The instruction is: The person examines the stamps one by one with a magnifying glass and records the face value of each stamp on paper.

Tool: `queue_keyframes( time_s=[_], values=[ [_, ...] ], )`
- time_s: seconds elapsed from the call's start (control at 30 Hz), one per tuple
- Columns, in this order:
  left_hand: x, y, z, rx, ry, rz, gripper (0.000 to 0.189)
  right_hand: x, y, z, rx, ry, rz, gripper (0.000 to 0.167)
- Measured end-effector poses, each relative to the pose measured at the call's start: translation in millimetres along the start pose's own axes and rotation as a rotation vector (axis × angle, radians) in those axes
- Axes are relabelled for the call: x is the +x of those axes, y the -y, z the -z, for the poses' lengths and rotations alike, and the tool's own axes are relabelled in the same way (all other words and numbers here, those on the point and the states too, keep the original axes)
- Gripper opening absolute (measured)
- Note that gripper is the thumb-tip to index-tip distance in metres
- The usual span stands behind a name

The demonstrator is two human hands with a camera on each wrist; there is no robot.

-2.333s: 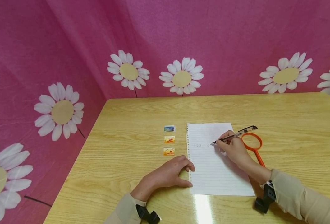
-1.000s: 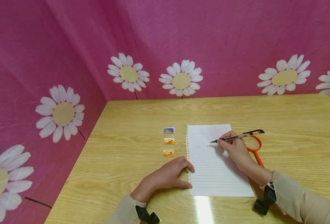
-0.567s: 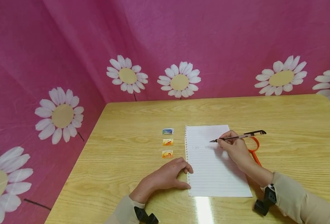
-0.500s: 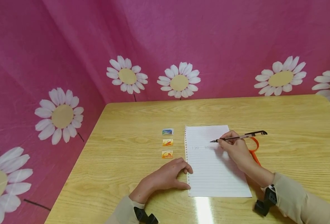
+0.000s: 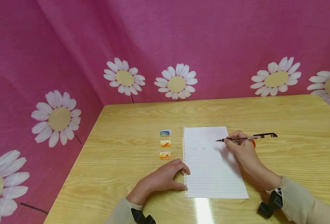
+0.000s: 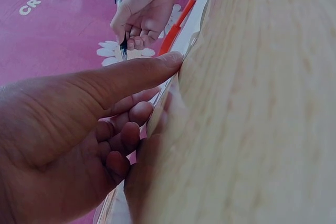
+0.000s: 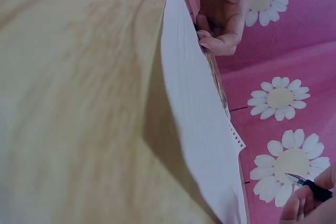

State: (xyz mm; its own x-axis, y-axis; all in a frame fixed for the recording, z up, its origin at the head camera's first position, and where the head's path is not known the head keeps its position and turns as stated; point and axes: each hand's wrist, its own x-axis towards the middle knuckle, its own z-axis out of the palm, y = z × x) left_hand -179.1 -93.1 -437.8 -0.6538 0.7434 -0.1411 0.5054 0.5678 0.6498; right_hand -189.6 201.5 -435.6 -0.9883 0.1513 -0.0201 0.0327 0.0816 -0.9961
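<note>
A lined sheet of paper [image 5: 209,174] with punched holes down its left side lies on the table. Handwritten numbers, "120" and "80", stand on one of its upper lines. My right hand [image 5: 244,152] pinches a black-capped pen [image 5: 250,137] over the sheet's upper right. In the right wrist view the pen tip [image 7: 295,178] is clear of the paper. My left hand [image 5: 165,177] rests at the sheet's left edge, thumb and fingertips touching it. Beyond that hand three small picture stamps lie in a column: a blue one [image 5: 165,133] and two orange-yellow ones, the nearest stamp [image 5: 165,155] closest to my fingers.
A magnifying glass with an orange-red frame [image 5: 254,143] lies right of the sheet, mostly hidden behind my right hand; its handle [image 6: 184,14] shows in the left wrist view. A pink curtain with daisies [image 5: 209,37] hangs behind the wooden table [image 5: 120,137].
The number "80" was being written earlier; my right hand has since lifted the pen and shifted right, covering more of the magnifying glass. My left hand stays at the paper's edge. The head view drifts slightly.
</note>
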Motion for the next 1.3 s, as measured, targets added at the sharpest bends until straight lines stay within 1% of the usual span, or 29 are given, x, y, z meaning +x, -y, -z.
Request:
queue_keyframes(
  time_s=[0.1, 0.3, 0.37, 0.5, 0.63, 0.77, 0.87, 1.0, 1.1, 1.2, 1.3],
  values=[
    [-0.5, 0.3, 0.5, -0.004, 0.003, -0.003, 0.039, -0.8, -1, 5, 0.035, -0.002, 0.022, 0.01],
    [-0.6, 0.7, 0.1, -0.024, 0.006, -0.001, 0.039, -2.3, -1, 17, 0.071, 0.007, 0.058, 0.01],
    [-0.4, 0.6, -0.1, -0.028, 0.006, -0.002, 0.038, -2.6, -1, 22, 0.106, 0.015, 0.07, 0.01],
    [-0.1, 0.4, -0.4, -0.028, 0.004, -0.001, 0.038, -2.5, -1, 31, 0.136, 0.005, 0.092, 0.011],
    [-0.4, 0.5, -0.3, -0.023, -0.003, -0.005, 0.038, -0.8, -2, 39, 0.183, -0.024, 0.099, 0.012],
    [-0.8, 1.1, 0.2, -0.014, -0.006, -0.027, 0.039, 0.3, -3, 48, 0.216, -0.043, 0.096, 0.011],
    [-1.1, 1.3, 0.6, -0.016, -0.007, -0.038, 0.039, -0.9, -5, 55, 0.199, -0.066, 0.101, 0.011],
    [-0.9, 0.7, 0.3, -0.029, -0.002, -0.022, 0.039, -3.6, -7, 64, 0.16, -0.108, 0.102, 0.011],
    [-0.3, 0.2, 0.0, -0.036, 0.002, -0.012, 0.039, -5.2, -8, 71, 0.176, -0.116, 0.097, 0.011],
    [0.1, -0.2, -0.4, -0.036, 0.001, -0.012, 0.039, -5.9, -9, 78, 0.22, -0.107, 0.101, 0.011],
    [0.3, -0.4, -0.5, -0.032, -0.001, -0.011, 0.039, -6.4, -9, 84, 0.232, -0.109, 0.102, 0.011]
  ],
)
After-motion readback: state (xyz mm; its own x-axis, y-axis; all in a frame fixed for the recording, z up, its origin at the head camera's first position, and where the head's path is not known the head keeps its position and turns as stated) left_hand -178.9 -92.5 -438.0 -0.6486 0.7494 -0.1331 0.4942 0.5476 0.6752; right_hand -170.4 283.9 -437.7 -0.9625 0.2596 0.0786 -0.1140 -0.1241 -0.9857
